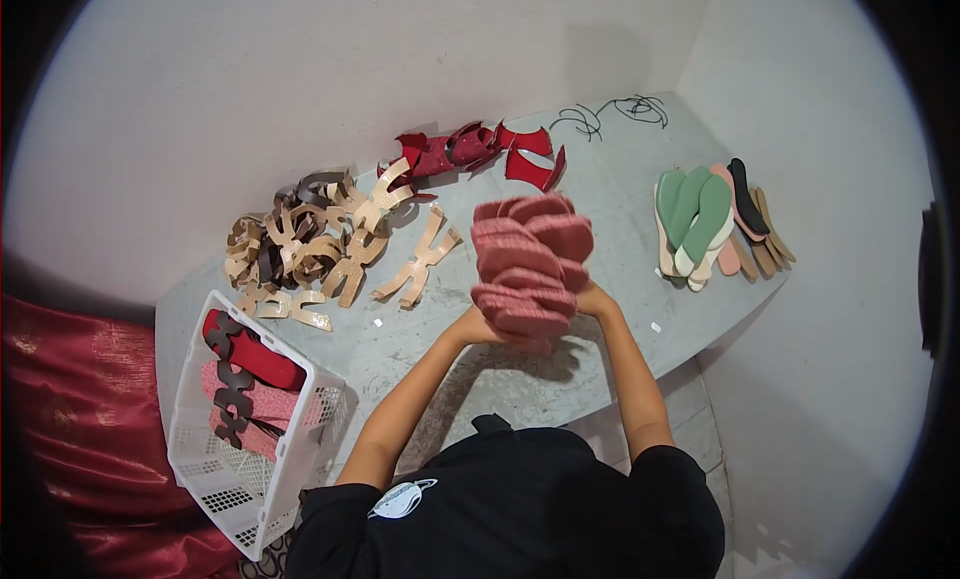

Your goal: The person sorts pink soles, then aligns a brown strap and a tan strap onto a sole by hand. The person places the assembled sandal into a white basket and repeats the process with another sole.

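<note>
A thick stack of pink shoe soles (532,259) is held up over the near part of the table, slightly blurred. My left hand (482,327) grips its lower left side, and my right hand (593,301) grips its lower right side. Most of the fingers are hidden behind the soles. To the left of the stack lies a beige cut-out strap piece (418,264), beside a heap of beige and brown strap pieces (300,244).
Red strap pieces (450,154) lie at the back, and thin black cords (640,109) at the far edge. Green, white, pink, black and tan soles (700,214) sit at the right. A white plastic basket (300,429) with red and pink sandals stands at the left on the grey table (610,199).
</note>
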Available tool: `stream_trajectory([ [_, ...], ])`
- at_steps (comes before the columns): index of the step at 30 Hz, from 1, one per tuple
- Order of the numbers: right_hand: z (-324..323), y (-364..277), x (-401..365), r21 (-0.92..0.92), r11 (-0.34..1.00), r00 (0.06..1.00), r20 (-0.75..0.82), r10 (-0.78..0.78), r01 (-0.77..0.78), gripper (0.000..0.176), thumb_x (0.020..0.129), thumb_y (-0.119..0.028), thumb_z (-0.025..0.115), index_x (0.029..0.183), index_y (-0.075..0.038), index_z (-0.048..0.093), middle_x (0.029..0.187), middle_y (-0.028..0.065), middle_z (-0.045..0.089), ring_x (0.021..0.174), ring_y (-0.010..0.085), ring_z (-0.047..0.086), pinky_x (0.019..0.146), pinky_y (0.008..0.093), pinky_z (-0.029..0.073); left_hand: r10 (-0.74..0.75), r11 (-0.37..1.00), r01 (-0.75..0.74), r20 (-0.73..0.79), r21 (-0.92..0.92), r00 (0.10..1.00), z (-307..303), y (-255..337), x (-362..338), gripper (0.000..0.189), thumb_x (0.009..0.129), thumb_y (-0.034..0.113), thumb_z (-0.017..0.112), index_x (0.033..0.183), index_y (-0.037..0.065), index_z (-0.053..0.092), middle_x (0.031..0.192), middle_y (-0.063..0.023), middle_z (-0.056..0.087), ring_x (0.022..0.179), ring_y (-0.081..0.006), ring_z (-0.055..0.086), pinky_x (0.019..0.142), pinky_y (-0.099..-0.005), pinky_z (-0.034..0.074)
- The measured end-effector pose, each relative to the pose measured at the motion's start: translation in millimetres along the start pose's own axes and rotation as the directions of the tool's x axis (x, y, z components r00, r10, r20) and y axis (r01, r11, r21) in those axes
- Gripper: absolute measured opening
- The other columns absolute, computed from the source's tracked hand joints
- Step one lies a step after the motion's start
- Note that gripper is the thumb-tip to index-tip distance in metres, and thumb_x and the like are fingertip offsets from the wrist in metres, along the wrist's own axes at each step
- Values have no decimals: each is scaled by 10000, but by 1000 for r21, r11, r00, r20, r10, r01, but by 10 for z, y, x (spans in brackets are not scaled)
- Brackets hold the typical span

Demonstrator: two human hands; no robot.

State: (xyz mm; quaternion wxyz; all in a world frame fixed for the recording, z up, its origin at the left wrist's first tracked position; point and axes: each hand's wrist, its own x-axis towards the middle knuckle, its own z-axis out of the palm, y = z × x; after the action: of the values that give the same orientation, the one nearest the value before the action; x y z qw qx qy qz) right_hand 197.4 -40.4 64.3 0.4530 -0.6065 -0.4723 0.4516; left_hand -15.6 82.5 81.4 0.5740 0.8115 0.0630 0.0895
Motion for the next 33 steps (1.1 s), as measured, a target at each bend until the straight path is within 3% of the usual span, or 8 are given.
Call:
stream_trajectory([
  [4, -93, 181, -93, -190, 960, 975, 123, -184, 205, 760, 672, -159, 756, 1311, -61, 356, 1288, 123, 444, 1174, 210, 425, 965, 333, 376, 205, 968, -173, -174, 183, 963, 133, -339, 43, 693, 537, 298, 831, 1139, 106, 546, 1234, -95, 485, 1173, -242, 424, 993, -385, 331],
  [6, -34, 262, -176, 72, 982, 978, 127, 163, -173, 664, 766, -234, 670, 1318, -59, 346, 1275, 115, 455, 1148, 186, 446, 955, 334, 385, 28, 998, -36, -169, -44, 985, 176, -219, 1, 798, 498, 335, 850, 1175, 96, 504, 1208, -107, 490, 1180, -232, 411, 987, -398, 334],
  [9, 222, 482, -208, 701, 679, 965, -259, -42, 218, 532, 877, -378, 464, 1274, -38, 367, 1195, 112, 498, 1070, 197, 502, 905, 349, 434, 96, 888, -224, -313, -402, 945, 218, -243, 55, 1119, 463, 410, 859, 1329, 78, 234, 1286, -111, 391, 1178, -226, 404, 979, -399, 348],
  [12, 531, 1532, 128, 738, 519, 900, -387, -198, 431, 530, 889, -395, 445, 1273, -43, 353, 1212, 127, 475, 1083, 226, 499, 909, 358, 438, -123, 935, 3, -315, -354, 941, 388, -345, 119, 1372, 409, 415, 874, 1386, 77, -29, 1352, -149, 270, 1237, -258, 327, 1023, -376, 287],
  [13, 549, 1489, 161, 737, 518, 899, -389, -199, 434, 530, 889, -395, 445, 1273, -43, 353, 1212, 127, 475, 1083, 226, 499, 909, 358, 438, 139, 885, -330, -492, -327, 859, 454, -175, 198, 1358, 430, 412, 868, 1389, 63, -29, 1362, -145, 251, 1243, -257, 312, 1027, -362, 269],
  [18, 723, 613, 218, 461, 732, 629, -775, 58, 501, 555, 921, -452, 358, 1207, 19, 418, 1153, 135, 499, 1036, 226, 506, 925, 344, 407, 158, 897, -373, -616, -237, 772, 500, 280, 301, 1235, 509, 403, 838, 1383, 40, 46, 1358, -151, 258, 1235, -268, 313, 1025, -363, 260],
  [24, 17, 170, 208, 516, 855, 893, -410, 187, 58, 635, 896, -494, 388, 1312, -18, 334, 1247, 136, 449, 1128, 228, 448, 935, 318, 378, -499, 679, -96, -554, -728, 667, 549, 559, 692, 1038, 694, 369, 739, 1364, 38, 19, 1355, -178, 231, 1242, -275, 281, 1036, -365, 219],
  [33, -282, 415, 12, 400, 876, 938, -98, 333, -270, 735, 864, -590, 363, 1390, -93, 234, 1371, 126, 333, 1241, 242, 340, 1019, 351, 279, -728, 530, 274, -265, -802, 632, 677, 49, 749, 1144, 599, 438, 788, 1358, 74, 13, 1343, -148, 245, 1238, -291, 294, 995, -433, 296],
])
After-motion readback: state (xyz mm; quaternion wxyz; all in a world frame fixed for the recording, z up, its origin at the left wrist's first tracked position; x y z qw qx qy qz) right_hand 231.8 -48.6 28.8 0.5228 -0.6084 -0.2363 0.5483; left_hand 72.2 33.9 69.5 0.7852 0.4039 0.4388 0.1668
